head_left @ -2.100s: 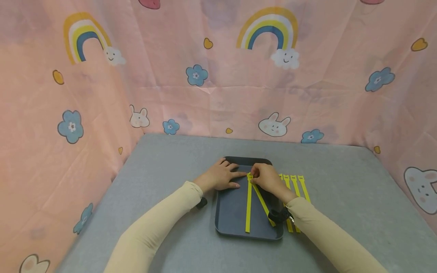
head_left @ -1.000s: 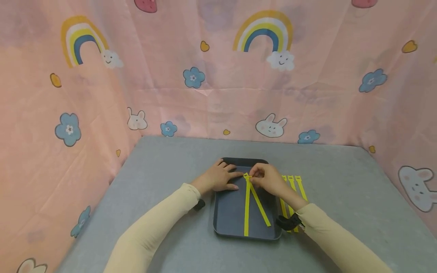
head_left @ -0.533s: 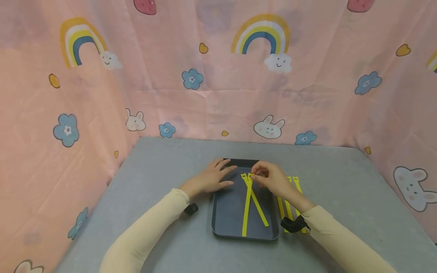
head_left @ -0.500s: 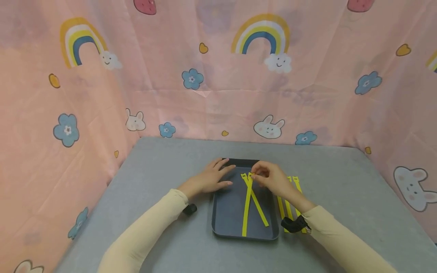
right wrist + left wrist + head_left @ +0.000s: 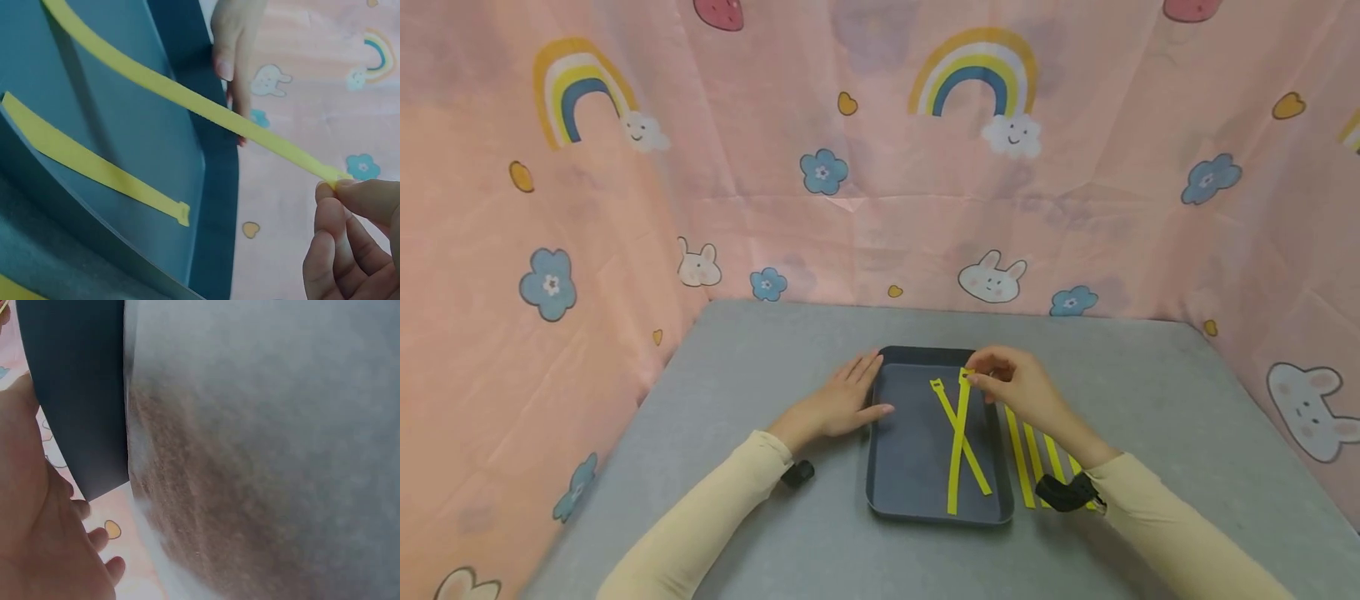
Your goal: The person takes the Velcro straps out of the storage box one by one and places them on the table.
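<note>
My right hand (image 5: 1028, 390) pinches the slotted head of a yellow hook-and-loop cable tie (image 5: 958, 446) between thumb and fingers. In the right wrist view, that held tie (image 5: 187, 99) slopes down from the fingertips over the tray. Another yellow cable tie (image 5: 978, 473) lies slanted on the floor of the dark grey tray (image 5: 902, 467); seen from above, the two cross. At the tray's left rim rests my left hand (image 5: 829, 404), fingers straight, with the thumb reaching over the edge. In the left wrist view, the tray's side wall (image 5: 81, 394) hides part of that thumb.
Several more yellow cable ties (image 5: 1019, 458) lie in a row on the grey table (image 5: 775, 358), right of the tray and partly under my right forearm. A pink printed curtain (image 5: 887, 225) encloses the back and sides.
The right hand has drawn the pinched tie up and rightward, away from the other tie's head. My left hand has let the ties go and slid left to the tray's rim.
</note>
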Motion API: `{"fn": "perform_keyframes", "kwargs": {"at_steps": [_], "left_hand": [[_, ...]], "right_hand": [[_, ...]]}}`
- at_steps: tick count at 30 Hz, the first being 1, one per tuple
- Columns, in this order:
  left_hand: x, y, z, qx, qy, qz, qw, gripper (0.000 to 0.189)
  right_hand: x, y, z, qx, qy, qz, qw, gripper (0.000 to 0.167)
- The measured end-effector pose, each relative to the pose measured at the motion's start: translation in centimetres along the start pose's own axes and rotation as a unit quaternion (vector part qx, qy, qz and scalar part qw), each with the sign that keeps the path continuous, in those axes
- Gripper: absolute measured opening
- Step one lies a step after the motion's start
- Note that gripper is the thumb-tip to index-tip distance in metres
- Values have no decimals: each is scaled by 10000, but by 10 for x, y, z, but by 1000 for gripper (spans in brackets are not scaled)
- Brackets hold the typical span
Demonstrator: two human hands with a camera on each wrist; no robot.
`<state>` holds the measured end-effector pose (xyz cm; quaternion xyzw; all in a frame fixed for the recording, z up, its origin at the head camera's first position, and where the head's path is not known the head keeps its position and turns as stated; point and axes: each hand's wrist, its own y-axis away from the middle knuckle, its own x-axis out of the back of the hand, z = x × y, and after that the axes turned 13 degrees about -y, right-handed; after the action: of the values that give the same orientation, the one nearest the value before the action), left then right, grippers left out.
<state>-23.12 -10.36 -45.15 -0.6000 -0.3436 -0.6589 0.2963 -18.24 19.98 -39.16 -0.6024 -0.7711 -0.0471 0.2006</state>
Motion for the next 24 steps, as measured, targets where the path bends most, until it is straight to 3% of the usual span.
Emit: {"fn": "perform_keyframes", "kwargs": {"at_steps": [16, 24], "left_hand": [[3, 8, 0, 227, 208, -224, 9993, 86], [-2, 7, -2, 223, 376, -224, 9988, 86]], "right_hand": [[47, 15, -27, 395, -92, 776, 9962, 22], [70, 22, -37, 64, -146, 1234, 9922, 24]]}}
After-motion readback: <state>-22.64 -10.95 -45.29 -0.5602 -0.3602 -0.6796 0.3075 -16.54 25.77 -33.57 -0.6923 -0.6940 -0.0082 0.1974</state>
